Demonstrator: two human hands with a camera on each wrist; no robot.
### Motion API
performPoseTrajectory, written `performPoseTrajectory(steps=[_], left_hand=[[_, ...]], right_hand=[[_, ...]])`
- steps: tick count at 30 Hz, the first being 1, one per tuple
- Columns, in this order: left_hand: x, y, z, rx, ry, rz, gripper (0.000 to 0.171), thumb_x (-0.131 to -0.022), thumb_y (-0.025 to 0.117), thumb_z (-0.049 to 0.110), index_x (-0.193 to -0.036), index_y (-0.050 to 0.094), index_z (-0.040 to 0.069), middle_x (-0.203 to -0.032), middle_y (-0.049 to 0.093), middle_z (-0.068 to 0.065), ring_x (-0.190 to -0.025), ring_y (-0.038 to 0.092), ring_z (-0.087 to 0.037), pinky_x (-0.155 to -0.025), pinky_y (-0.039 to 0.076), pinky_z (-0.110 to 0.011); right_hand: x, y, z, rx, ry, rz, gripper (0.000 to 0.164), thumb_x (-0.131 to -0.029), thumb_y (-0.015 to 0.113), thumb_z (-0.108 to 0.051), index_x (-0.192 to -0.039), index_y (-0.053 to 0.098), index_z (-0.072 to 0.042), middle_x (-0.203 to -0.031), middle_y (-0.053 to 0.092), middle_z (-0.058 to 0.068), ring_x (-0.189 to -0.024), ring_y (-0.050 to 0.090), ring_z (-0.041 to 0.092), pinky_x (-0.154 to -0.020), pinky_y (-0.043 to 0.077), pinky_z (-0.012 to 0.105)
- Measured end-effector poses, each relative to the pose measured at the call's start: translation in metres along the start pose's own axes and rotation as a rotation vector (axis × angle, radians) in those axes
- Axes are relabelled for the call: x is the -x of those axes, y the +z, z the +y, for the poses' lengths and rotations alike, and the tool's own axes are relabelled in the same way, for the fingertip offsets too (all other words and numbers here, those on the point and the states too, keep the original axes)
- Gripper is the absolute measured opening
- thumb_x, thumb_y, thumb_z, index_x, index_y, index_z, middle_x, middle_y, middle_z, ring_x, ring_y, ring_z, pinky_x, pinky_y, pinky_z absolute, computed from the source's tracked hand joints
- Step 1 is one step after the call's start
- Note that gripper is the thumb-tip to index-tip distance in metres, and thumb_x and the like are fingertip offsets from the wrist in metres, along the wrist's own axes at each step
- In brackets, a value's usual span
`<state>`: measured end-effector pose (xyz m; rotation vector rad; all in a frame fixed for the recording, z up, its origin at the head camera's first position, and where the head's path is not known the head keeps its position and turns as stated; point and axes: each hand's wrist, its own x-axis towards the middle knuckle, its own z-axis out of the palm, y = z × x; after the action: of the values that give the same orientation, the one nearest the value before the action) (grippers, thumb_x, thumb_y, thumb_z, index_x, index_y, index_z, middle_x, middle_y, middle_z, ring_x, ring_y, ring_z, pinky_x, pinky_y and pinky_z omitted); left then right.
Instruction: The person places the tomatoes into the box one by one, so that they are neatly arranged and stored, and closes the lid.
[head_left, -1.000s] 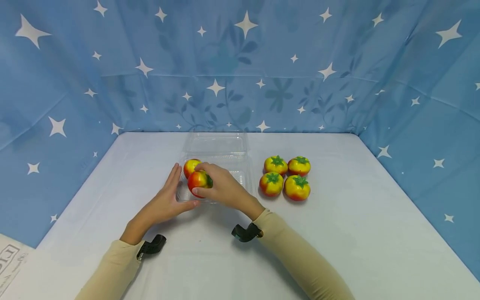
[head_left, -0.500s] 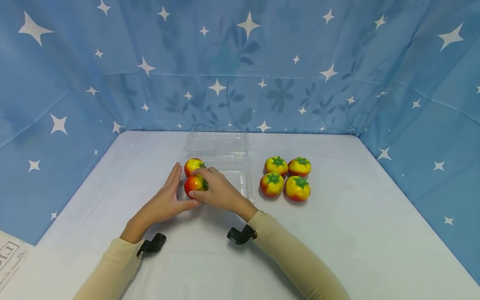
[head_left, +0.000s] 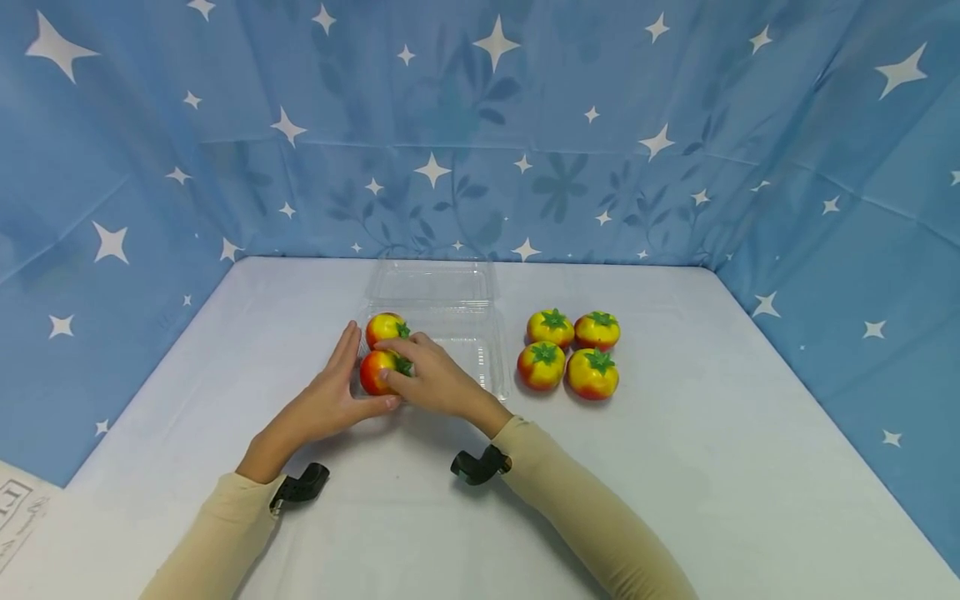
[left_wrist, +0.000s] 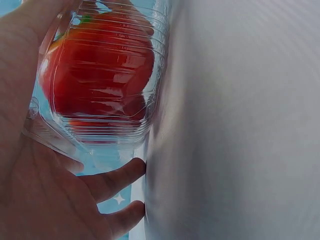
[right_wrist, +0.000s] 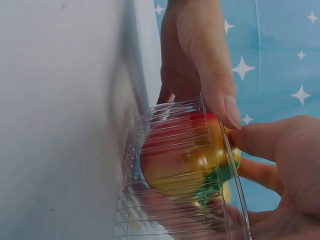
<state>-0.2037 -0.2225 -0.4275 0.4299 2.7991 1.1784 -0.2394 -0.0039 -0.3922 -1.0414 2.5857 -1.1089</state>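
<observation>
A clear plastic clamshell box (head_left: 480,360) lies open on the table, its lid (head_left: 431,283) tipped back away from me. My right hand (head_left: 438,379) holds a red-and-yellow toy tomato (head_left: 377,373) with a green calyx inside the box's front left corner. Behind it, in the back left corner, sits a second toy tomato (head_left: 384,327). Around the box's left front corner rests my left hand (head_left: 322,410), its fingers straight along the side and its thumb along the front wall. Through the ribbed wall, the left wrist view shows the held tomato (left_wrist: 105,70) low in the box.
Several more toy tomatoes (head_left: 542,367) stand grouped on the white table (head_left: 712,467), right of the box. A blue star-patterned curtain (head_left: 555,108) rises along the back and sides. Printed white material (head_left: 22,517) shows at the left edge.
The right hand has moved slightly left and down, bringing the tomato into the box's front left corner. The left hand stays at the box's corner.
</observation>
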Motion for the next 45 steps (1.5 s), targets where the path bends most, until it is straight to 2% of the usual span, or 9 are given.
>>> performPoseTrajectory(steps=[5, 10, 21, 29, 39, 45], left_hand=[[-0.001, -0.001, 0.0, -0.007, -0.002, -0.001, 0.13, -0.091, 0.079, 0.059, -0.169, -0.006, 0.0, -0.178, -0.015, -0.014, -0.161, 0.002, -0.048, -0.119, 0.018, -0.076], [-0.002, 0.0, 0.0, -0.005, -0.006, -0.005, 0.131, -0.091, 0.079, 0.059, -0.169, -0.007, 0.0, -0.177, -0.016, -0.014, -0.162, 0.001, -0.047, -0.119, 0.017, -0.076], [-0.002, 0.0, 0.001, 0.003, -0.012, -0.007, 0.131, -0.091, 0.079, 0.06, -0.17, -0.008, 0.001, -0.177, -0.016, -0.013, -0.162, 0.0, -0.046, -0.12, 0.016, -0.075], [-0.002, 0.001, 0.002, 0.001, -0.01, -0.008, 0.13, -0.091, 0.078, 0.059, -0.169, -0.008, 0.0, -0.177, -0.016, -0.014, -0.162, 0.0, -0.047, -0.12, 0.015, -0.076], [-0.001, 0.002, 0.002, 0.004, -0.025, -0.003, 0.129, -0.092, 0.078, 0.059, -0.17, -0.008, 0.003, -0.178, -0.015, -0.014, -0.161, 0.002, -0.048, -0.12, 0.015, -0.077], [0.0, 0.001, 0.003, -0.003, -0.038, -0.004, 0.13, -0.092, 0.077, 0.061, -0.17, -0.008, 0.004, -0.178, -0.014, -0.015, -0.161, 0.003, -0.049, -0.119, 0.015, -0.077]], right_hand=[[0.0, 0.001, -0.001, -0.053, 0.029, 0.033, 0.044, -0.105, 0.069, -0.023, -0.144, 0.062, -0.003, -0.131, 0.064, 0.011, -0.114, 0.06, 0.022, -0.097, 0.055, 0.03], [-0.001, 0.0, -0.001, -0.089, 0.043, 0.042, 0.04, -0.102, 0.07, -0.02, -0.138, 0.064, -0.003, -0.129, 0.067, 0.01, -0.114, 0.064, 0.022, -0.098, 0.056, 0.032], [0.0, -0.003, -0.001, -0.106, 0.046, 0.024, 0.039, -0.103, 0.068, -0.018, -0.137, 0.063, 0.0, -0.129, 0.068, 0.013, -0.114, 0.066, 0.025, -0.099, 0.057, 0.031], [0.001, -0.005, 0.0, -0.126, 0.053, 0.041, 0.04, -0.103, 0.065, -0.02, -0.137, 0.062, 0.001, -0.13, 0.068, 0.014, -0.116, 0.067, 0.027, -0.099, 0.057, 0.031], [0.004, -0.026, 0.002, -0.107, 0.051, 0.095, 0.042, -0.107, 0.063, -0.024, -0.141, 0.06, 0.001, -0.14, 0.064, 0.018, -0.126, 0.064, 0.035, -0.106, 0.056, 0.043], [0.007, -0.045, 0.003, -0.129, 0.05, 0.146, 0.042, -0.107, 0.064, -0.024, -0.142, 0.06, -0.001, -0.141, 0.063, 0.018, -0.126, 0.065, 0.035, -0.103, 0.057, 0.042]])
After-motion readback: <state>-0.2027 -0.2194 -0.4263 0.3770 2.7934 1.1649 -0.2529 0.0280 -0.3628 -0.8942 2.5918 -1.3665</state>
